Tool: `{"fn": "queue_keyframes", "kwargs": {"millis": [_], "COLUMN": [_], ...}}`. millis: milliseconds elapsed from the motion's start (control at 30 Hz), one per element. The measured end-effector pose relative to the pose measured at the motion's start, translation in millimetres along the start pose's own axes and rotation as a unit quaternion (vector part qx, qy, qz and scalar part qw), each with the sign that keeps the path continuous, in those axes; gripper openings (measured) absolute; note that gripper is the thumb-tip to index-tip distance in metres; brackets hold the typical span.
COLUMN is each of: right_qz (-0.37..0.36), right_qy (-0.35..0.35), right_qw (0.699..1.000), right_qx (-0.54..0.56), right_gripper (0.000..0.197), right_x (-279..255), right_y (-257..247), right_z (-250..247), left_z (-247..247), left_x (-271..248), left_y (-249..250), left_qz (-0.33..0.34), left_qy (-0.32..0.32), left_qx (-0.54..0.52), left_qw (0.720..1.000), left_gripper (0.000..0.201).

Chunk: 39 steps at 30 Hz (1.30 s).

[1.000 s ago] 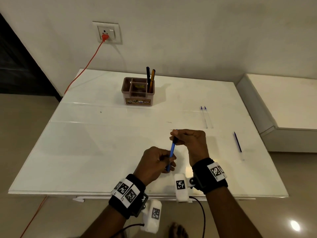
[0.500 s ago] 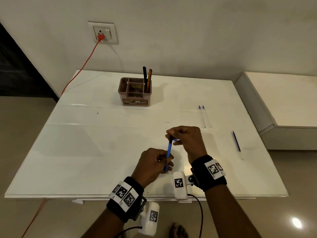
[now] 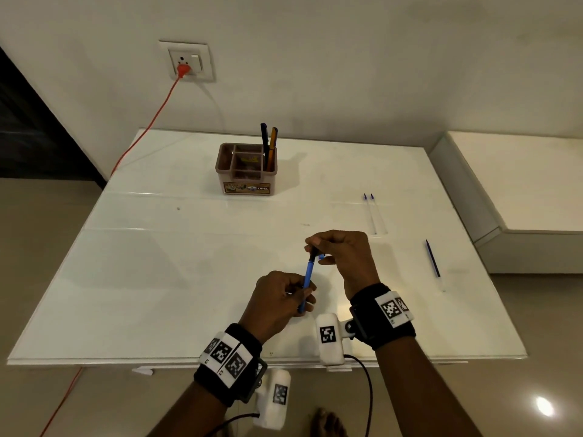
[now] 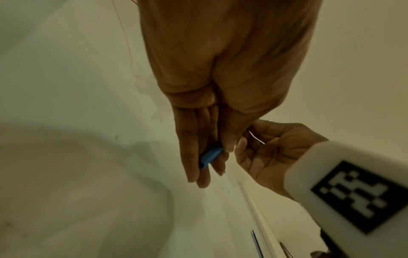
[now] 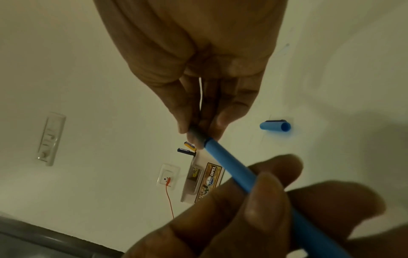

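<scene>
The left hand [image 3: 280,298] curls round the lower end of a slim blue plastic pen [image 3: 307,274], holding it above the white surface [image 3: 157,279]. Just beyond, the right hand [image 3: 342,257] pinches the pen's dark upper end. A short blue plastic cap [image 5: 274,126] lies beside those fingers.

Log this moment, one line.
left hand: grips pen barrel | right hand: pinches its black end | cap: off, on table
</scene>
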State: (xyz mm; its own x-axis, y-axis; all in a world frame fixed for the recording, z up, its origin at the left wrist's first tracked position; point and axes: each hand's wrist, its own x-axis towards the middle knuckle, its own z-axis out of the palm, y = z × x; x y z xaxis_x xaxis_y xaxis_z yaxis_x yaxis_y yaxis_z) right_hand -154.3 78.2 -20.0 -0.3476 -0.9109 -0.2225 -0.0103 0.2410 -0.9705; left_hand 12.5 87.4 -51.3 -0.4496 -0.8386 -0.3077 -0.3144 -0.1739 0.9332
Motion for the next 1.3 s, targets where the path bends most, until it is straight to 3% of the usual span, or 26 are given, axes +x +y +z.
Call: {"fn": "queue_keyframes", "kwargs": {"millis": [133, 333, 433, 533, 767, 867, 1000, 1200, 1300], "right_qz": [0.014, -0.007, -0.006, -0.008, -0.04, -0.034, -0.04, -0.06, -0.065], "right_qy": [-0.047, 0.044, 0.009, -0.036, 0.037, 0.016, -0.027, 0.057, 0.061], "right_qw": [0.999, 0.999, 1.0, 0.999, 0.998, 0.999, 0.999, 0.996, 0.996], "right_qx": [0.0, 0.001, 0.008, -0.012, -0.023, -0.014, -0.023, -0.044, -0.009], "right_gripper": [0.024, 0.021, 0.013, 0.022, 0.023, 0.014, 0.024, 0.025, 0.016], "right_x": [0, 0, 2, 3, 5, 7, 8, 11, 11], "right_y": [0, 4, 5, 4, 3, 3, 3, 6, 3], "right_z": [1, 7, 3, 4, 9, 7, 9, 15, 9], "left_z": [-1, -1, -1, -2, -4, -4, -6, -5, -6], "left_x": [1, 3, 3, 4, 3, 3, 5, 5, 4], "left_y": [-1, -2, -1, -1, 0, 1, 2, 2, 3], "left_qz": [-0.007, -0.006, -0.004, -0.006, -0.001, 0.001, 0.001, 0.0, 0.001], "left_qy": [0.003, 0.01, 0.01, 0.012, 0.015, 0.019, 0.021, 0.016, 0.017], "left_qx": [-0.004, -0.01, -0.001, 0.0, -0.002, -0.003, -0.01, -0.02, -0.01], "left_qw": [1.0, 1.0, 1.0, 1.0, 1.0, 1.0, 1.0, 1.0, 1.0], "left_gripper": [0.021, 0.022, 0.023, 0.024, 0.021, 0.021, 0.021, 0.019, 0.02]}}
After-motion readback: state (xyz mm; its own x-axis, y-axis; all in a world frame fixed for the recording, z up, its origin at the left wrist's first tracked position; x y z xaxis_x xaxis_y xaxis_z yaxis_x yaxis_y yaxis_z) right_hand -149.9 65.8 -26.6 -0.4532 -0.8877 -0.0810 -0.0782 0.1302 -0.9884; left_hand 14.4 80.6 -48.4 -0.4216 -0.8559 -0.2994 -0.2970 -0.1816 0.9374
